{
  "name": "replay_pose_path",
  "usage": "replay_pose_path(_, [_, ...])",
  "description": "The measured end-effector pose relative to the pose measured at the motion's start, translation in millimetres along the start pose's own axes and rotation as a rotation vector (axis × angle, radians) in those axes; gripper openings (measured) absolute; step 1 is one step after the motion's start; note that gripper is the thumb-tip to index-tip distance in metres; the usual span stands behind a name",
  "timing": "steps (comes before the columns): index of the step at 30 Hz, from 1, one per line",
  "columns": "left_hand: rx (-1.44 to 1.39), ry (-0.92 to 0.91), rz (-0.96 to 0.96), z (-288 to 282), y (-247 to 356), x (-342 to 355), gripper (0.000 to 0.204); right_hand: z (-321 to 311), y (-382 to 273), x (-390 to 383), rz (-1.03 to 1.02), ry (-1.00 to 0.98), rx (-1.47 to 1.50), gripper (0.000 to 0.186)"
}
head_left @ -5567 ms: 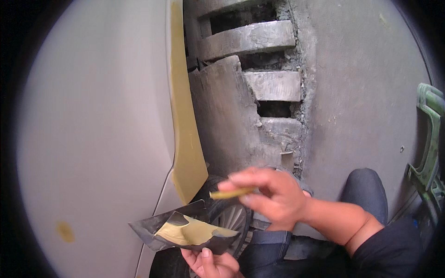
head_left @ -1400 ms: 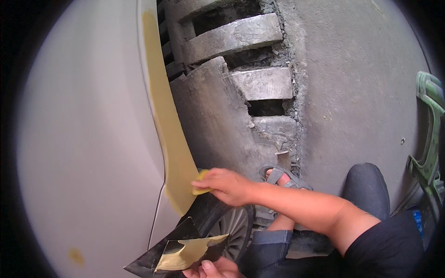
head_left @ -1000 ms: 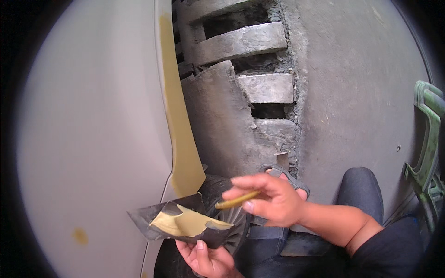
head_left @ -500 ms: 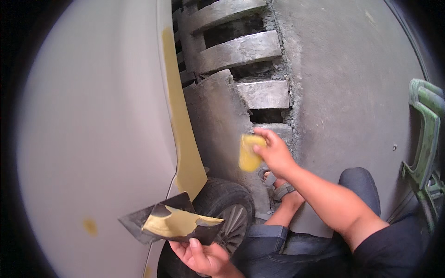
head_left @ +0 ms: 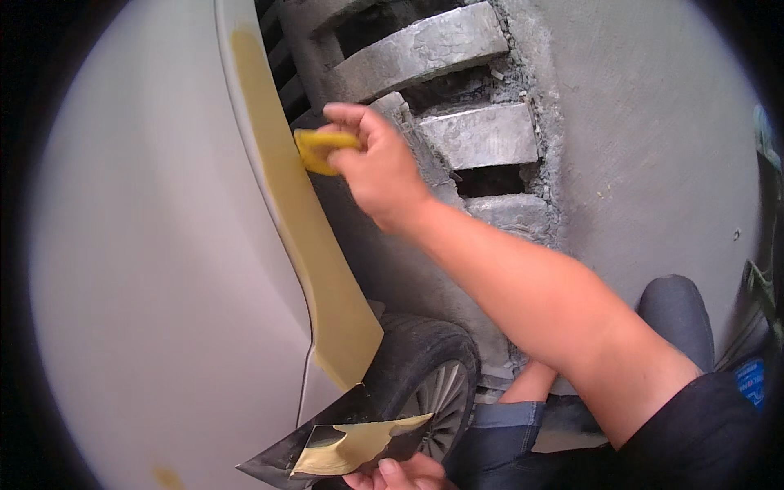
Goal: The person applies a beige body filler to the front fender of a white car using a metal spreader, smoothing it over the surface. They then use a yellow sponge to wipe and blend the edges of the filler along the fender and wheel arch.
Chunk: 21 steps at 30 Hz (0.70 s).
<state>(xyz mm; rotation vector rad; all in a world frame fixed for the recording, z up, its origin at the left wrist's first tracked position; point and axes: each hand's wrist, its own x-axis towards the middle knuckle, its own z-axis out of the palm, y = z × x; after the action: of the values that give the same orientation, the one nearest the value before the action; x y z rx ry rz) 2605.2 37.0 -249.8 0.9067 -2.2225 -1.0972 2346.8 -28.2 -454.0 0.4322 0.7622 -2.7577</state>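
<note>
Right hand pinches the yellow spreader against the filler strip on the car panel's arch edge, left hand grasps the loaded mixing board; a tilted pass could gouge ridges, I reckon.

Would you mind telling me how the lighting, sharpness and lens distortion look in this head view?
Head view: soft, even daylight with no hard glare; the car panel bulges from fisheye bending; corners are black; the right hand with the yellow spreader is reasonably sharp, while the left hand is cut off by the lower edge.
</note>
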Motion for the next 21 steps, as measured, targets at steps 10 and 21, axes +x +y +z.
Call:
replay_pose_path(10, [-0.071,-0.053,-0.078,8,4,4,0.059,-44,26,-145,0.581,-0.168,-0.208,0.042])
replay_pose_path(21, [0.039,-0.031,0.242,-17,-15,0,0.056,-27,23,-107,0.15,-0.092,-0.252,0.04])
